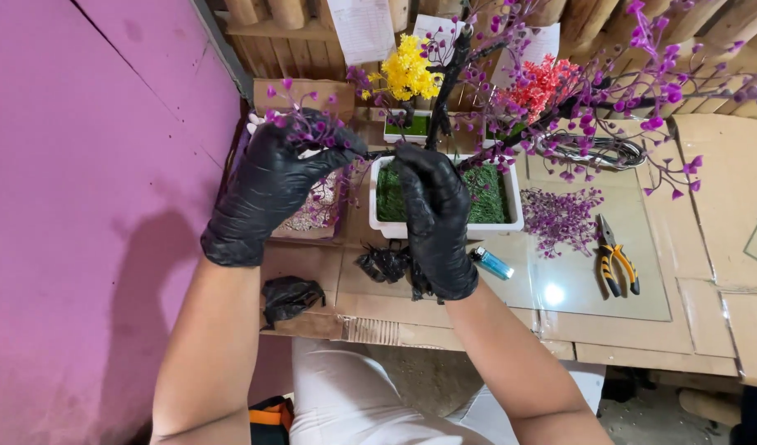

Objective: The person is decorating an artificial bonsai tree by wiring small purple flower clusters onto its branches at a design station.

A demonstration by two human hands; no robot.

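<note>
White plastic forms the rectangular planter (514, 216) at the middle of the desk (717, 321); it is filled with green moss-like matting, and out of it rises the dark trunk of an artificial tree (449, 74) whose thin branches carry many small purple beads. Behind it stands a smaller white planter (395, 136), also lined with green, holding a yellow-blossomed little tree (407, 70); a red-blossomed tree (539, 82) stands further right, its pot hidden behind branches.

Both hands wear black gloves. The left hand (271, 185) is curled shut around a purple-beaded branch (312, 128) at the tree's left side, fingers pressed together on it, well above the desk. The right hand (434, 218) reaches over the near rim of the planter, its fingers closed on the dark stem at the base of the trunk; just how tightly they pinch it I cannot tell.

On the desk near the right wrist lie crumpled black wrapping (383, 264) and a blue lighter (492, 264). A loose pile of purple sprigs (560, 218) lies just right of the planter, with yellow-handled pliers (616, 257) beside it on a glass sheet (593, 301). A coil of dark wire (597, 151) rests behind them. Another black scrap (289, 297) sits near the left forearm.
</note>
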